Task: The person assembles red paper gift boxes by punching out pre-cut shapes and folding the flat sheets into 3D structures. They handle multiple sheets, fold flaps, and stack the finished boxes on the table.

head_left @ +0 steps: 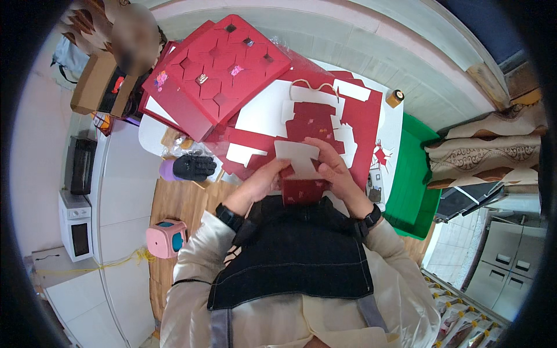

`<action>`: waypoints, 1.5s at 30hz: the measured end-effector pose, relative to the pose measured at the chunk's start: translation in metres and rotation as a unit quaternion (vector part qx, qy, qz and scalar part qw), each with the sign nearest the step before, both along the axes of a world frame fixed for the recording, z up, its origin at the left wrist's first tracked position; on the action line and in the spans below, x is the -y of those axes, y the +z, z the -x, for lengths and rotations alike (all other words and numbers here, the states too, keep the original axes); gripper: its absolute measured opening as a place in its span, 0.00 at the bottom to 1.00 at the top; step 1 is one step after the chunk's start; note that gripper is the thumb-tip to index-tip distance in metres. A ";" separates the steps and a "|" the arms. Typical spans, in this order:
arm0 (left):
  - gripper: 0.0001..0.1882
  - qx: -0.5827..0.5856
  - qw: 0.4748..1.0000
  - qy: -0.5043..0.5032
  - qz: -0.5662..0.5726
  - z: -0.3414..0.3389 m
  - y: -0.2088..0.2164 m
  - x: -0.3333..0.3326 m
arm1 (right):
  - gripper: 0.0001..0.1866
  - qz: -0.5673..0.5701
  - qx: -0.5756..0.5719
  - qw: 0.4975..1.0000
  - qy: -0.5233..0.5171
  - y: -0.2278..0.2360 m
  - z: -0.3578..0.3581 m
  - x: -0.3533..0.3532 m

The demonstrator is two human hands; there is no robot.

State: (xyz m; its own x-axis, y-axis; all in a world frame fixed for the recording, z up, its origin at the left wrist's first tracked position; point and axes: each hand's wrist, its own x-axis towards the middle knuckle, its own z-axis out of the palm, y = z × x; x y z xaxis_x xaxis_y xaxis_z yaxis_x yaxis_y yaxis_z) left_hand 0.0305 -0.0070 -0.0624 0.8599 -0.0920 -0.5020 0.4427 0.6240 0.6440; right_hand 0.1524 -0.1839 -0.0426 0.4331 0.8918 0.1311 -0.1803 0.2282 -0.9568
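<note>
A small red carton with white inner sides (pixel 302 191) is between my two hands, close to my dark apron, its pale flap raised. My left hand (pixel 264 181) grips its left edge with the thumb on the white flap. My right hand (pixel 333 166) is closed round the right side, fingers bent over the flap. Just beyond them lies a flat red carton blank with printed figures (pixel 312 120), its white flaps spread out. Some fingertips are hidden behind the carton.
A large red slotted box (pixel 223 69) fills the table's far left. A string handle (pixel 316 87) lies beyond the blank. To the right are a small amber jar (pixel 395 98) and a green crate (pixel 411 191). At left are a black-and-purple glove (pixel 194 168) and a pink stool (pixel 166 238).
</note>
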 end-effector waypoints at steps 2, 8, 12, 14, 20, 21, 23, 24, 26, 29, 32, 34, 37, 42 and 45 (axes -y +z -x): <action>0.27 0.006 0.996 0.001 0.090 -0.012 0.003 -0.004 | 0.23 -0.016 0.127 0.991 -0.043 0.005 -0.004 -0.004; 0.31 0.145 0.986 0.033 -0.082 -0.009 -0.025 0.014 | 0.13 0.106 0.060 0.989 -0.083 -0.009 -0.012 0.004; 0.31 0.288 0.901 -0.007 -0.324 -0.016 0.001 0.020 | 0.10 0.110 -0.059 0.980 -0.155 0.001 -0.005 0.004; 0.26 0.271 0.912 -0.003 -0.309 -0.019 -0.004 0.014 | 0.09 0.057 -0.035 0.984 -0.162 0.004 -0.009 0.000; 0.15 0.168 0.962 0.025 -0.214 -0.027 -0.018 0.008 | 0.16 0.216 0.101 0.969 -0.058 0.026 -0.019 0.008; 0.15 0.166 0.957 0.006 -0.239 -0.027 -0.023 0.006 | 0.16 0.231 0.099 0.967 -0.043 0.027 -0.021 0.009; 0.14 0.136 0.948 -0.040 -0.284 -0.028 -0.011 0.007 | 0.15 0.261 0.094 0.961 -0.017 0.029 -0.025 0.012; 0.14 0.108 0.944 -0.064 -0.305 -0.027 0.006 0.009 | 0.15 0.259 0.106 0.960 -0.024 0.030 -0.026 0.014; 0.14 0.088 0.929 -0.095 -0.346 -0.025 0.017 0.011 | 0.15 0.254 0.132 0.957 -0.036 0.030 -0.026 0.017; 0.14 0.120 0.901 -0.113 -0.400 -0.023 0.010 0.008 | 0.15 0.273 0.125 0.954 -0.023 0.023 -0.025 0.019; 0.16 0.161 0.876 -0.113 -0.441 -0.025 0.009 0.006 | 0.14 0.287 0.089 0.953 -0.025 0.026 -0.022 0.020; 0.17 0.177 0.861 -0.110 -0.464 -0.025 0.013 0.006 | 0.13 0.258 0.166 0.951 -0.035 0.020 -0.022 0.022; 0.18 0.191 0.841 -0.140 -0.486 -0.023 0.011 0.002 | 0.12 0.230 0.222 0.947 -0.035 0.019 -0.024 0.027; 0.18 0.195 0.851 -0.160 -0.460 -0.019 0.013 -0.004 | 0.12 0.196 0.213 0.957 -0.029 0.029 -0.018 0.030; 0.18 0.210 0.850 -0.165 -0.455 -0.018 0.020 -0.004 | 0.13 0.205 0.195 0.959 -0.030 0.029 -0.016 0.032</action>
State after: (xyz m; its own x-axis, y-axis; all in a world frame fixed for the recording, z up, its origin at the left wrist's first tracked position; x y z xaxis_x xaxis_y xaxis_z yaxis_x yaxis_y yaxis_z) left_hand 0.0487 -0.0031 -0.0428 0.9834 -0.1013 -0.1505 0.1095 -0.3296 0.9377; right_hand 0.1683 -0.2164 -0.0138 0.4738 0.8784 -0.0625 0.2104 -0.1819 -0.9606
